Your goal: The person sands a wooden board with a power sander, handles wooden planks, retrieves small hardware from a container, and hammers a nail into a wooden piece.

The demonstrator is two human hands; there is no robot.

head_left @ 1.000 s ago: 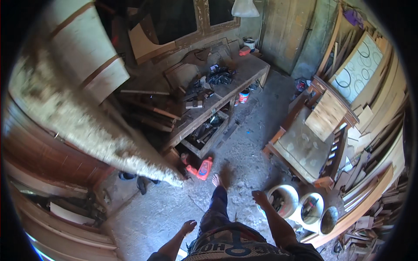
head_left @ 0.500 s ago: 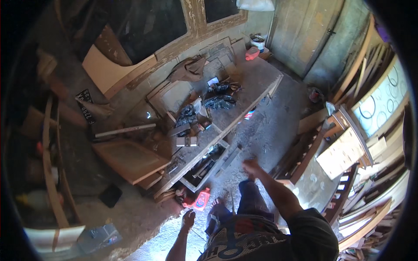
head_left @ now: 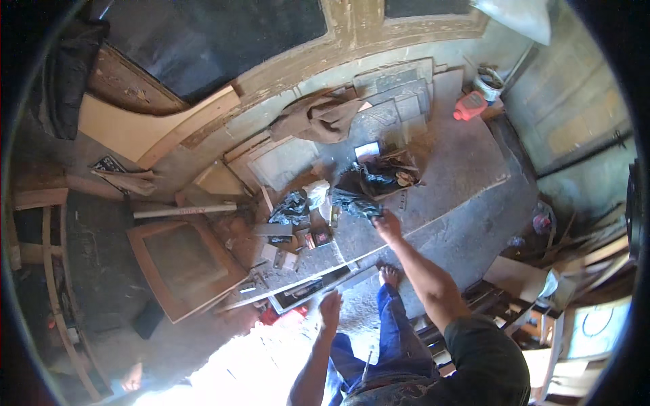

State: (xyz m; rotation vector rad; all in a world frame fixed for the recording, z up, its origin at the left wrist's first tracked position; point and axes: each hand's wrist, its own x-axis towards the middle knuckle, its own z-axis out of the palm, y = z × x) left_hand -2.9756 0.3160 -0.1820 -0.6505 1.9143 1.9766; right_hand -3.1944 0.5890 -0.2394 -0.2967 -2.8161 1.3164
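My right hand [head_left: 387,228] reaches over the workbench [head_left: 447,183], its fingers closed on the near edge of a black plastic bag [head_left: 355,203]. Dark scraps [head_left: 399,177] lie in and around that bag's far side. My left hand [head_left: 330,310] hangs in front of the bench by the pulled-out drawer [head_left: 308,292]. Its fingers are loosely extended, and nothing shows in them. A second crumpled black bag [head_left: 289,208] and a whitish bag [head_left: 316,193] sit left of the first. Small boxes [head_left: 288,260] lie near the bench's front.
A brown cloth [head_left: 318,116] drapes over boards at the wall. A red jug [head_left: 470,106] and a paint bucket [head_left: 489,82] stand at the far right. Left of the bench leans a framed panel [head_left: 179,260]. Wooden furniture [head_left: 542,318] stands at my right; a red container [head_left: 281,315] is below the drawer.
My right hand has moved forward from beside the bench to the black plastic bag. My left hand has risen toward the drawer. The view has shifted closer to the bench.
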